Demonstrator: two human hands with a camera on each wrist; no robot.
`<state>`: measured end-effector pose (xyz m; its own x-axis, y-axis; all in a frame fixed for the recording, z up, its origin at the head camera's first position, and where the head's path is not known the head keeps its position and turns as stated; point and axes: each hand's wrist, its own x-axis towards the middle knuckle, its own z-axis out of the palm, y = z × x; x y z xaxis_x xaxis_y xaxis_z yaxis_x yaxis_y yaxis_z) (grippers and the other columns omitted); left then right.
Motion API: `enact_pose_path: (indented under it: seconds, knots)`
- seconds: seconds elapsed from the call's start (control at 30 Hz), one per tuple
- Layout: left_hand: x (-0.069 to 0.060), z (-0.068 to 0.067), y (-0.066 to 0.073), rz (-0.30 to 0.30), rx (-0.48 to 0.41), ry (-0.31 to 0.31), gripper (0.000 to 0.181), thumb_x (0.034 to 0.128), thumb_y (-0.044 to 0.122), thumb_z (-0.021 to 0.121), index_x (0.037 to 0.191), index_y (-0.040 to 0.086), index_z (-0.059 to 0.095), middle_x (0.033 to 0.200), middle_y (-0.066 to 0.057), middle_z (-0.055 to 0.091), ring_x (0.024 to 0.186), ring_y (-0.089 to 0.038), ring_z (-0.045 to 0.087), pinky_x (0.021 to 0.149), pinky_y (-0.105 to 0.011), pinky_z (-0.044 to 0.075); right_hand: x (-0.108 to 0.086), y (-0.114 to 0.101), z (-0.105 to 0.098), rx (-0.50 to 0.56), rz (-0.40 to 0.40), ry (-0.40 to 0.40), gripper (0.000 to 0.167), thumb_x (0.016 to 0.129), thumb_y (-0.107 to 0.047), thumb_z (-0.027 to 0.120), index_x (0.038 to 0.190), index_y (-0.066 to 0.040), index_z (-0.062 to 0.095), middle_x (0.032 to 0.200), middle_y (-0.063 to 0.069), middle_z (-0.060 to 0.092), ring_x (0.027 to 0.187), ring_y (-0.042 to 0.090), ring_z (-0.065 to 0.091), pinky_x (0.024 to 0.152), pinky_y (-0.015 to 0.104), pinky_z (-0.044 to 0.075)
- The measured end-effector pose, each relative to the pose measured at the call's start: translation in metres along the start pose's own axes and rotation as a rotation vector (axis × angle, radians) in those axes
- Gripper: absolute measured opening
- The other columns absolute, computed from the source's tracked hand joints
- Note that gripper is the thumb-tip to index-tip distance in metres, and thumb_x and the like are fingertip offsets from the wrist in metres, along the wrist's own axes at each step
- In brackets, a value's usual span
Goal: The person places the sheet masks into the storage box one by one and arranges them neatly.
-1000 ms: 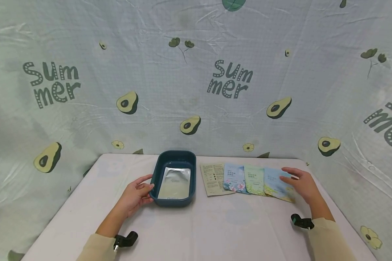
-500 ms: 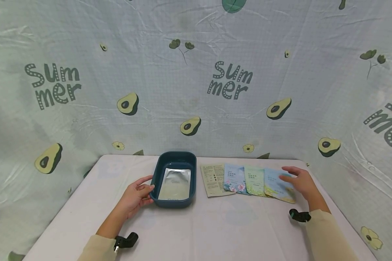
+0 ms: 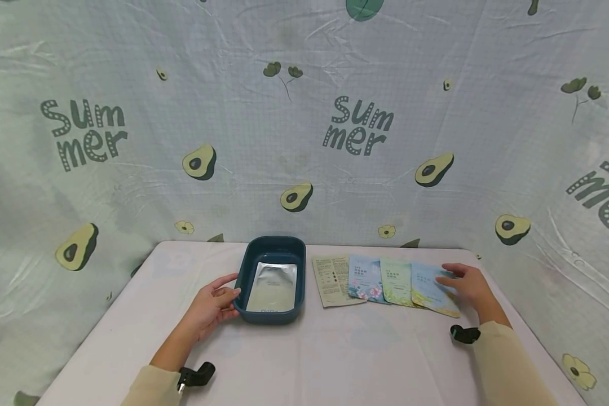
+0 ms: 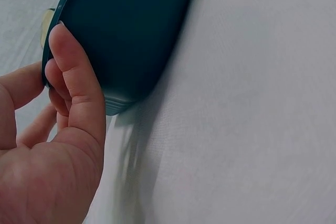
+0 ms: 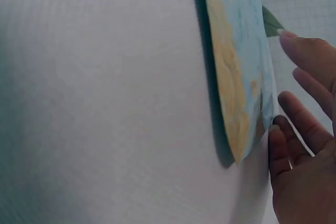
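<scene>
At the left-middle of the table in the head view sits a dark blue-green plastic basin. My left hand holds its left rim, thumb and fingers on either side of the wall, as the left wrist view also shows. Inside the basin lies a silver and cream flat packet. My right hand hovers beside a light blue and yellow packet, fingers spread and slightly bent. In the right wrist view the fingertips are by that packet's edge; whether they touch it I cannot tell.
Left of the blue-yellow packet, overlapping in a row, lie a green packet, a blue floral packet and a beige printed packet. A patterned cloth wall rises behind the white table.
My right forearm has shifted slightly forward, with its hand staying near the blue-yellow packet. My left hand, the basin and the packets stay put.
</scene>
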<state>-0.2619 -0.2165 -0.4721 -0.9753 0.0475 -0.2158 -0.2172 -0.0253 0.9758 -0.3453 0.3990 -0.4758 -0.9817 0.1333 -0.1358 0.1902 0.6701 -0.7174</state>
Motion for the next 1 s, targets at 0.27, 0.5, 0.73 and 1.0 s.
enact_pose_path:
  seconds: [0.27, 0.5, 0.73, 1.0]
  knots:
    - [0.0002, 0.0002, -0.0031, 0.001, 0.005, 0.005, 0.058, 0.1038, 0.017, 0.061, 0.157, 0.012, 0.038, 0.098, -0.003, 0.065, 0.072, -0.012, 0.058, 0.072, -0.026, 0.061, 0.0029, 0.0037, -0.0018, -0.086, 0.028, -0.059, 0.075, 0.093, -0.028, 0.075, 0.152, 0.003, 0.040, 0.156, 0.040, 0.027, 0.140, 0.057, 0.031, 0.116, 0.069, 0.031]
    - [-0.0005, 0.0006, -0.0023, 0.002, -0.004, 0.006, 0.058, 0.1038, 0.015, 0.061, 0.157, 0.011, 0.038, 0.096, -0.002, 0.064, 0.071, -0.012, 0.058, 0.071, -0.026, 0.061, 0.0035, 0.0006, -0.0027, -0.078, 0.041, -0.085, 0.077, 0.092, -0.025, 0.076, 0.153, 0.005, 0.038, 0.154, 0.040, 0.029, 0.137, 0.056, 0.033, 0.116, 0.069, 0.030]
    - [0.0001, 0.0003, 0.0000, 0.008, -0.006, 0.007, 0.059, 0.1034, 0.016, 0.061, 0.157, 0.011, 0.038, 0.096, -0.002, 0.064, 0.072, -0.012, 0.058, 0.071, -0.026, 0.061, 0.0069, -0.0020, -0.0035, -0.079, 0.034, -0.078, 0.080, 0.092, -0.025, 0.075, 0.153, 0.007, 0.034, 0.153, 0.039, 0.030, 0.137, 0.055, 0.034, 0.117, 0.069, 0.028]
    - [-0.0005, 0.0005, 0.0000, 0.009, -0.013, 0.002, 0.059, 0.1034, 0.015, 0.061, 0.157, 0.011, 0.038, 0.094, -0.001, 0.064, 0.070, -0.011, 0.058, 0.071, -0.026, 0.061, 0.0091, -0.0002, -0.0053, -0.073, 0.044, -0.096, 0.089, 0.090, -0.026, 0.078, 0.156, 0.005, 0.028, 0.155, 0.041, 0.025, 0.137, 0.055, 0.033, 0.117, 0.070, 0.026]
